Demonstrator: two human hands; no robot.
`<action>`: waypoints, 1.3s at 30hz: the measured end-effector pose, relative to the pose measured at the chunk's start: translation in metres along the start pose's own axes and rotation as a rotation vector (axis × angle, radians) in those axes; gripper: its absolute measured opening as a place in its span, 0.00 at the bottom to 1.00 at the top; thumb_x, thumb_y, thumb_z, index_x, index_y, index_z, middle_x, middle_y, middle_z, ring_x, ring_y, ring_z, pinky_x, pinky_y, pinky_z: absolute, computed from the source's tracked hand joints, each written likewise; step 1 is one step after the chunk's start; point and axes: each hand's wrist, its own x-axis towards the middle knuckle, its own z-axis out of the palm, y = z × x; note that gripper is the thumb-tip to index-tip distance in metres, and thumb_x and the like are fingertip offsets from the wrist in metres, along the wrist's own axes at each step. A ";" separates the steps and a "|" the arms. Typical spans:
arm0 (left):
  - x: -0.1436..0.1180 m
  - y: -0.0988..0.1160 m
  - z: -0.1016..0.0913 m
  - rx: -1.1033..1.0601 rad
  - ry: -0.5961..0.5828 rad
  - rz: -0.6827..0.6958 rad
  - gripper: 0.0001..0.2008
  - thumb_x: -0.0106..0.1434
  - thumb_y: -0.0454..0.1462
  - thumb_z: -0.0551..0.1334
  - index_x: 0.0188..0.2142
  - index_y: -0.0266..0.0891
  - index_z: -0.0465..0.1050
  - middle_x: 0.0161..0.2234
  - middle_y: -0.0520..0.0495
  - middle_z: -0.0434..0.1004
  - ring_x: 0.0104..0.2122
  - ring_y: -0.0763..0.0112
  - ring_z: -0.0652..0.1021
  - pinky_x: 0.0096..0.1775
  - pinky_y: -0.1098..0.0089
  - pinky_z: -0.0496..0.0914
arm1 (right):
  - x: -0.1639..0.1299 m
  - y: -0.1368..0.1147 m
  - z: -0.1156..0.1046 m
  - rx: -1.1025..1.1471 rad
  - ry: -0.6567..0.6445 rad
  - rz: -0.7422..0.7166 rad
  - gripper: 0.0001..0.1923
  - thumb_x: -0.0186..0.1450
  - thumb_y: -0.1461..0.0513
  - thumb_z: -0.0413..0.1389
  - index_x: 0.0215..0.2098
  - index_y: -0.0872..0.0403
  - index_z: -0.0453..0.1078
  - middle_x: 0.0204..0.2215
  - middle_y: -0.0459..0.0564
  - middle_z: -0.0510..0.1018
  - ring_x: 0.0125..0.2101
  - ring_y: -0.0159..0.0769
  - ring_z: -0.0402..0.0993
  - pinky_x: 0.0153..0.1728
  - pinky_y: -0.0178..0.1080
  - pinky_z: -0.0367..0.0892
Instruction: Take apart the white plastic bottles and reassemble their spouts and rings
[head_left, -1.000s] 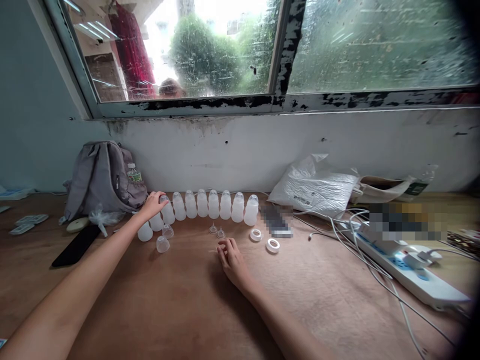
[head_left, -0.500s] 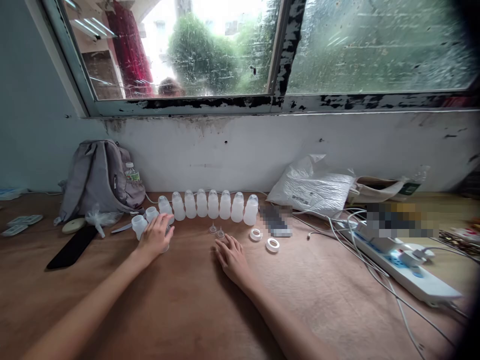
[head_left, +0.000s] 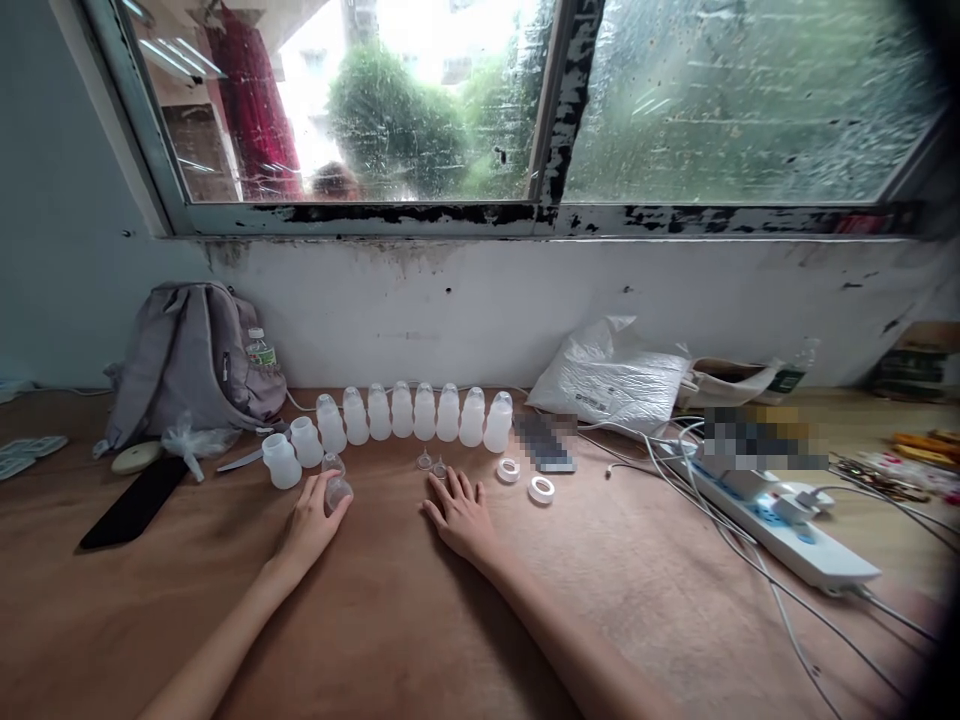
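My left hand rests on the table with thumb and fingers curved around a clear dome cap; a second clear cap stands just beyond it. Behind that hand are two uncapped white baby bottles, one frosted bottle and another bottle. My right hand lies flat with fingers spread, its fingertips by a clear bottle nipple. Another nipple sits beside that one. Two white collar rings, a farther ring and a nearer ring, lie to the right.
Several capped bottles form a curved row near the wall. A backpack, black phone-like slab and plastic bag are at left. At right lie a silvery parcel, a blurred-out object, a power strip and loose cables.
My left hand has moved down toward me from beside the uncapped bottles to the clear cap. My right hand stays in place with its fingers a little more spread. The view has shifted slightly.
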 end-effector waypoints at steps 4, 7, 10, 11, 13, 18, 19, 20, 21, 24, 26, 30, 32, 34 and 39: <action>0.002 0.033 0.013 -0.211 0.041 0.037 0.16 0.58 0.41 0.55 0.47 0.44 0.59 0.44 0.45 0.65 0.43 0.64 0.70 0.44 0.64 0.66 | -0.002 0.001 0.000 0.040 0.077 -0.029 0.26 0.64 0.50 0.42 0.57 0.49 0.55 0.58 0.56 0.55 0.57 0.50 0.48 0.53 0.59 0.40; 0.008 0.057 0.033 -0.340 0.068 -0.017 0.20 0.56 0.42 0.57 0.48 0.43 0.57 0.41 0.45 0.66 0.38 0.66 0.72 0.40 0.64 0.68 | -0.006 0.002 -0.006 0.101 0.128 -0.081 0.20 0.62 0.53 0.46 0.51 0.49 0.62 0.54 0.54 0.63 0.55 0.48 0.55 0.52 0.57 0.44; 0.020 0.072 0.051 -0.454 0.132 -0.062 0.20 0.56 0.42 0.57 0.47 0.41 0.58 0.39 0.45 0.68 0.36 0.67 0.73 0.38 0.65 0.69 | -0.010 0.002 -0.014 0.221 0.138 -0.187 0.12 0.62 0.57 0.48 0.40 0.50 0.69 0.46 0.50 0.72 0.49 0.41 0.62 0.51 0.50 0.51; 0.024 0.075 0.054 -0.468 0.157 -0.073 0.19 0.56 0.42 0.57 0.47 0.41 0.59 0.40 0.45 0.68 0.37 0.67 0.73 0.38 0.65 0.69 | -0.011 0.002 -0.016 0.263 0.139 -0.212 0.10 0.62 0.58 0.49 0.38 0.50 0.69 0.43 0.49 0.74 0.47 0.39 0.64 0.50 0.47 0.53; 0.031 0.075 0.057 -0.442 0.203 -0.089 0.17 0.56 0.41 0.57 0.45 0.41 0.61 0.40 0.44 0.68 0.38 0.66 0.73 0.39 0.65 0.68 | -0.012 0.002 -0.019 0.318 0.148 -0.232 0.07 0.61 0.61 0.50 0.34 0.51 0.69 0.39 0.48 0.75 0.43 0.36 0.66 0.48 0.43 0.56; 0.031 0.052 0.062 -0.212 0.198 -0.037 0.14 0.56 0.38 0.56 0.44 0.42 0.64 0.40 0.44 0.68 0.42 0.61 0.71 0.44 0.61 0.65 | -0.012 0.001 -0.020 0.273 0.142 -0.236 0.09 0.60 0.62 0.51 0.38 0.49 0.69 0.44 0.49 0.72 0.46 0.38 0.64 0.48 0.44 0.56; 0.030 0.046 0.063 -0.171 0.170 -0.024 0.15 0.56 0.37 0.56 0.44 0.42 0.64 0.40 0.44 0.68 0.42 0.61 0.71 0.44 0.60 0.65 | -0.012 0.001 -0.020 0.248 0.122 -0.248 0.11 0.60 0.61 0.51 0.41 0.48 0.68 0.47 0.50 0.70 0.48 0.39 0.62 0.50 0.45 0.54; 0.029 0.041 0.065 -0.139 0.143 -0.015 0.15 0.55 0.37 0.57 0.44 0.42 0.64 0.40 0.44 0.69 0.41 0.61 0.71 0.44 0.60 0.65 | -0.012 0.001 -0.020 0.222 0.097 -0.258 0.15 0.60 0.60 0.51 0.45 0.46 0.67 0.50 0.50 0.67 0.51 0.41 0.60 0.51 0.47 0.52; 0.028 0.037 0.066 -0.112 0.123 -0.012 0.15 0.55 0.37 0.57 0.44 0.41 0.64 0.40 0.44 0.69 0.41 0.61 0.72 0.43 0.60 0.65 | -0.012 0.000 -0.020 0.199 0.070 -0.266 0.17 0.60 0.59 0.51 0.48 0.45 0.65 0.52 0.49 0.66 0.52 0.42 0.58 0.52 0.49 0.50; 0.026 0.035 0.067 -0.065 0.133 -0.001 0.18 0.55 0.38 0.58 0.46 0.40 0.63 0.41 0.43 0.69 0.42 0.60 0.71 0.43 0.60 0.65 | -0.013 -0.001 -0.021 0.167 0.029 -0.274 0.20 0.60 0.58 0.51 0.52 0.43 0.62 0.52 0.48 0.66 0.53 0.44 0.57 0.53 0.52 0.47; 0.025 0.042 0.065 -0.063 0.175 0.036 0.20 0.55 0.39 0.58 0.48 0.39 0.61 0.43 0.41 0.67 0.43 0.59 0.70 0.44 0.59 0.64 | -0.013 -0.002 -0.021 0.181 0.039 -0.290 0.18 0.60 0.58 0.50 0.50 0.43 0.63 0.51 0.48 0.67 0.52 0.42 0.59 0.52 0.52 0.48; 0.018 0.065 0.053 -0.098 0.164 0.206 0.13 0.59 0.38 0.55 0.44 0.42 0.65 0.42 0.42 0.68 0.43 0.60 0.69 0.45 0.58 0.63 | -0.009 0.006 -0.024 0.158 0.130 -0.286 0.16 0.61 0.60 0.49 0.47 0.45 0.67 0.51 0.50 0.67 0.51 0.42 0.59 0.52 0.50 0.50; 0.012 0.076 0.048 -0.099 0.130 0.310 0.10 0.59 0.37 0.55 0.41 0.43 0.68 0.42 0.43 0.69 0.43 0.61 0.69 0.46 0.58 0.62 | -0.005 0.017 -0.026 0.064 0.243 -0.173 0.19 0.60 0.61 0.49 0.50 0.46 0.64 0.54 0.52 0.63 0.54 0.46 0.54 0.53 0.54 0.47; 0.008 0.083 0.046 -0.102 0.109 0.384 0.09 0.59 0.36 0.54 0.38 0.43 0.70 0.42 0.44 0.68 0.43 0.61 0.69 0.47 0.58 0.62 | -0.002 0.032 -0.029 -0.043 0.334 0.011 0.22 0.60 0.61 0.50 0.53 0.46 0.61 0.57 0.55 0.57 0.57 0.51 0.48 0.52 0.59 0.41; 0.002 0.087 0.051 -0.104 0.002 0.431 0.10 0.58 0.35 0.55 0.38 0.45 0.71 0.45 0.44 0.68 0.46 0.60 0.68 0.47 0.56 0.62 | 0.002 0.058 -0.030 -0.112 0.275 0.268 0.17 0.59 0.62 0.50 0.47 0.54 0.67 0.53 0.64 0.61 0.54 0.57 0.53 0.50 0.64 0.41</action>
